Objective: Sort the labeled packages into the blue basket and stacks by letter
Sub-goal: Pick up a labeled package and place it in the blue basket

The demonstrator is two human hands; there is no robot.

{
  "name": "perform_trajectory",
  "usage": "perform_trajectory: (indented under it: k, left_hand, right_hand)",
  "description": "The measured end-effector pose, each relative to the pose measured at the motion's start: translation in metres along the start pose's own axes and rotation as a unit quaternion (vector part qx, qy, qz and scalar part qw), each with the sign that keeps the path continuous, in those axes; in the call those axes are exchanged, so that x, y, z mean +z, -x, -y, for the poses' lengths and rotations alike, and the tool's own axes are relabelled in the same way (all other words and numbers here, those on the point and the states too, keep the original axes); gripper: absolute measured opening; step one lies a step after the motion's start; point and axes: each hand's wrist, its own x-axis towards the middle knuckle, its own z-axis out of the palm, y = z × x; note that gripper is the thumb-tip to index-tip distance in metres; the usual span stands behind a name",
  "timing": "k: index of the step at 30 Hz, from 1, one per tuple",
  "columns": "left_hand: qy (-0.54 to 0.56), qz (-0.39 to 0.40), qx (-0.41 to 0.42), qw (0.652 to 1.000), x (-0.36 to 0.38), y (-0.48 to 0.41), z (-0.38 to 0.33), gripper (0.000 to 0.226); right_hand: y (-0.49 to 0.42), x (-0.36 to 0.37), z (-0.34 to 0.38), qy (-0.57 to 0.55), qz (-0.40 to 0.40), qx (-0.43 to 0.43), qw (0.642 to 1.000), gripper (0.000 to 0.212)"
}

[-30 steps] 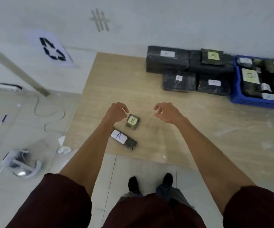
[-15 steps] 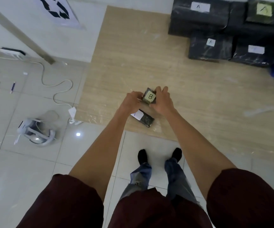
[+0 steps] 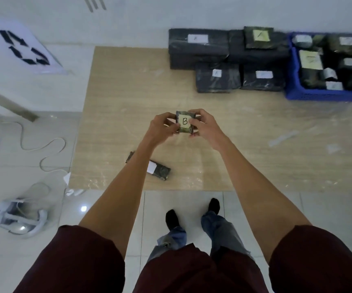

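Glossy white floor tiles point(image 3: 33, 149) with thin grout lines, and a small bright light glare point(image 3: 83, 208) on one tile. A tan wood-grain floor panel point(image 3: 128, 85) under wrinkled clear plastic film runs up to the plain white wall point(image 3: 170, 11). Three short grey strips point(image 3: 94, 4) on the wall near the top edge. A white sheet with black recycling arrows point(image 3: 23, 47) upper left, with a grey diagonal bar point(image 3: 8, 102) below it. A thin white cable point(image 3: 44, 144) loops over the tiles. A white headset-like device point(image 3: 16, 218) lies lower left.
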Motion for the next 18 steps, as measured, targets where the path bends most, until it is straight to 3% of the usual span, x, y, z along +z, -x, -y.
perform_trajectory:
  k: [7,12,18]
  left_hand:
    - [0.033,0.047,0.067,0.996,0.042,-0.031,-0.090,0.019]
    - [0.037,0.031,0.123,0.991,0.073,-0.051,-0.155,0.034]
    - [0.064,-0.013,0.143,0.988,0.106,-0.079,-0.218,0.029]
  right_hand:
    - [0.009,-0.087,0.041,-0.059,-0.023,-0.072,0.995,0.038]
    - [0.005,-0.148,0.072,-0.047,-0.046,-0.132,0.989,0.039]
    - [-0.008,-0.211,0.113,-0.026,-0.039,-0.187,0.981,0.042]
